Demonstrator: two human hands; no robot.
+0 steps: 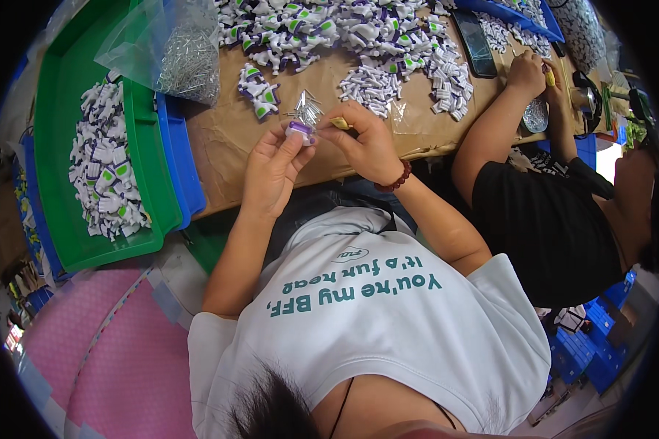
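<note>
My left hand [274,161] pinches a small white and purple plastic toy part [300,130] between thumb and fingers, above the near edge of the table. Close against it, the closed fingers of my right hand [372,146] grip a small yellow thing [340,123], its exact kind unclear. The fingertips of both hands almost meet at the toy part. Just beyond them lies a little pile of thin metal pins [307,108]. A few white, purple and green toy bodies [258,91] rest to the left of the pins.
Heaped toy bodies [300,33] and short white pieces [370,88] cover the table's far side. At left stand a green tray [55,183] of toy parts, a blue tray [181,157] and a clear bag of pins [190,62]. A phone [474,44] lies near a co-worker's hand [527,73].
</note>
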